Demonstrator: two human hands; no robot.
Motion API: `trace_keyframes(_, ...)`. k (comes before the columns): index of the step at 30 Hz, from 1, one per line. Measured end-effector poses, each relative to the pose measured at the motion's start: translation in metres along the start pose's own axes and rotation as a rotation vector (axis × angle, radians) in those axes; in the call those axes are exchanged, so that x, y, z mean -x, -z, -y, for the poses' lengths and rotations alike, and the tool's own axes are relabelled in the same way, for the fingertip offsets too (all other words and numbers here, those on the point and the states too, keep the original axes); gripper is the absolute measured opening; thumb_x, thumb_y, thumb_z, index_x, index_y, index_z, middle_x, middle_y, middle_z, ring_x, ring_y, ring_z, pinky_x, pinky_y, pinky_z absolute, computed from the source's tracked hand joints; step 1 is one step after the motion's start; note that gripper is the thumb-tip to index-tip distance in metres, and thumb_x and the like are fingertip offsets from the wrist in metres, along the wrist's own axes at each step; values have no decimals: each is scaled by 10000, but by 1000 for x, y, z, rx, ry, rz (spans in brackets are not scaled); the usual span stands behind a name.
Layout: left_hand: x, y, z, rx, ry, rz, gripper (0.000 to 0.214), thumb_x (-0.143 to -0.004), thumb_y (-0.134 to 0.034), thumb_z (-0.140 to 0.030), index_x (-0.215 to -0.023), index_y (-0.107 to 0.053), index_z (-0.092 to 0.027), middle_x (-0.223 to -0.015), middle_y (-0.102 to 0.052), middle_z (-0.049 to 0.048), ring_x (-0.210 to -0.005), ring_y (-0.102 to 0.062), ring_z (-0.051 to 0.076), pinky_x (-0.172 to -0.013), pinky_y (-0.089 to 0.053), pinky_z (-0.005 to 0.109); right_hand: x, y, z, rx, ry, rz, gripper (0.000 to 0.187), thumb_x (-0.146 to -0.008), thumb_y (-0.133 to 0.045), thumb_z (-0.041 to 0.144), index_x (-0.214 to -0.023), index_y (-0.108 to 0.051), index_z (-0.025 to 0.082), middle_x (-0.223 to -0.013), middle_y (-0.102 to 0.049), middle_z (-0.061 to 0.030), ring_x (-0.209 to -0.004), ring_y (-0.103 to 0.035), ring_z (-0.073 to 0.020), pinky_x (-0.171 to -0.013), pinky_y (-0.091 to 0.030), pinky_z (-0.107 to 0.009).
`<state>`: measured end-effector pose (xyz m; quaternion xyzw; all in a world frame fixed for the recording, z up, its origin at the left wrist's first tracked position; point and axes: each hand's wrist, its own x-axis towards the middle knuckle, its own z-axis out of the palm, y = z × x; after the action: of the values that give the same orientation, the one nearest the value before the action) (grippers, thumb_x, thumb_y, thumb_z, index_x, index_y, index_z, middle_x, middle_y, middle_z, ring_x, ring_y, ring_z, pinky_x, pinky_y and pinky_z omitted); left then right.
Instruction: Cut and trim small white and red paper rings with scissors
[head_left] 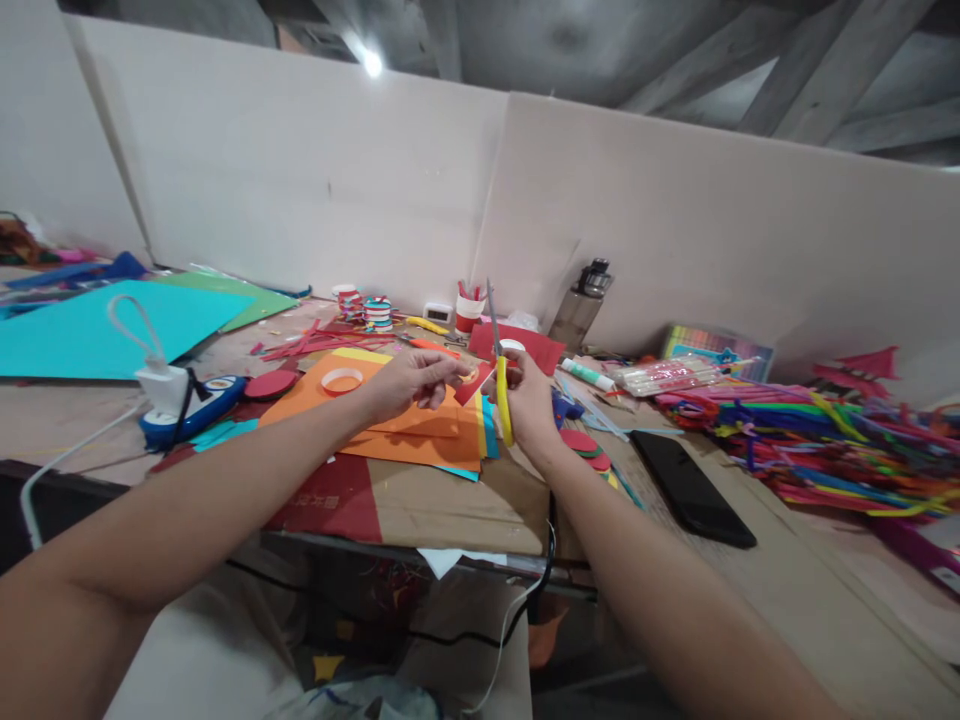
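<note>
Scissors with yellow handles [504, 405] are gripped in my right hand [534, 400], their blades pointing up and away from me. My left hand [416, 382] is closed in a pinch over the orange sheets, with a small piece of paper [471, 384], partly red, at its fingertips. What exactly the fingertips cover is hard to make out. Orange paper sheets [412, 447] lie under both hands, on a cardboard box [472, 505]. A white-and-red paper ring [341, 381] rests on the orange paper left of my left hand. Behind the scissors lies red paper [536, 346].
A black phone [691, 488] and bundles of coloured pipe cleaners [817, 440] lie right. A glue stick [587, 374] and bottle [579, 305] stand beyond my right hand. Left are a blue power strip [191, 410] and turquoise sheets [112, 330]. A white partition [337, 180] closes the back.
</note>
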<state>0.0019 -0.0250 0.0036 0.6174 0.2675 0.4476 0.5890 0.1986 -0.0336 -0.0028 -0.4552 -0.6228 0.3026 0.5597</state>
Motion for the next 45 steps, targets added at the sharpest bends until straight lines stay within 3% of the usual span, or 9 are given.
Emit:
trace_keyframes(3, -1, 5, 1, -14, -47, -50, 364, -743, -760, -449, -871, -697, -114, -822, -721, 64, -472, -501, 40, -414, -313, 186, 2, -1, 5, -115, -88, -31, 459, -589, -643, 236, -1041, -569, 212, -660, -562, 67, -604, -558, -124, -544, -435, -236)
trace_keyframes(9, -4, 4, 6, -146, -121, -120, 281, -733, -767, -323, -917, -701, -120, -766, -686, 19, -531, -519, 48, -521, -410, 202, 8, -4, 10, -170, -211, 32, 458, -570, -671, 227, -1014, -557, 217, -626, -547, 90, -515, -546, -98, -470, -428, -208)
trace_keyframes(15, -3, -7, 4, -262, -175, -135, 343, -713, -779, -371, -928, -695, -117, -878, -711, 54, -720, -620, 116, -666, -499, 251, 16, -12, 13, -128, -239, 157, 475, -582, -724, 264, -1024, -555, 222, -604, -587, 81, -482, -560, -105, -438, -443, -203)
trace_keyframes(18, -3, -9, 5, -273, -162, -136, 359, -719, -768, -412, -913, -697, -118, -840, -704, 48, -711, -615, 120, -653, -490, 250, 18, -15, 13, -140, -281, 171, 514, -561, -755, 275, -1032, -554, 227, -580, -579, 84, -460, -551, -111, -423, -446, -209)
trace_keyframes(24, 0, -6, 4, -255, -153, -26, 314, -794, -704, -435, -824, -682, -123, -642, -619, 1, -566, -550, 85, -563, -435, 223, 19, -12, 22, -446, -369, 341, 326, -571, -726, 288, -817, -528, 208, -541, -526, 63, -454, -469, -82, -405, -372, -189)
trace_keyframes(28, 3, -6, 0, -227, -161, 8, 316, -805, -700, -437, -802, -665, -123, -664, -630, 8, -552, -540, 74, -544, -421, 215, 19, -8, 30, -657, -462, 471, 363, -535, -720, 187, -860, -557, 187, -645, -544, 47, -485, -403, -46, -419, -313, -166)
trace_keyframes(33, 5, -8, 0, -229, -207, -4, 288, -780, -737, -401, -860, -688, -129, -715, -647, 19, -580, -541, 81, -564, -438, 223, 19, -5, 32, -705, -509, 449, 299, -591, -689, 195, -860, -558, 183, -641, -524, 36, -500, -377, -55, -437, -307, -177)
trace_keyframes(40, 8, -11, -4, -452, -473, 14, 236, -770, -748, -332, -952, -735, -182, -1089, -659, 102, -780, -583, 116, -692, -489, 245, 22, -6, 31, -590, -562, 435, 241, -529, -647, 194, -731, -515, 195, -573, -512, 30, -491, -394, -70, -430, -334, -185)
trace_keyframes(45, 10, -18, -12, -615, -465, -1, 113, -753, -747, -292, -772, -742, -181, -858, -706, 76, -766, -602, 151, -704, -477, 271, 23, -9, 28, -511, -546, 420, 224, -556, -677, 234, -722, -533, 191, -571, -540, 18, -483, -432, -76, -421, -377, -186)
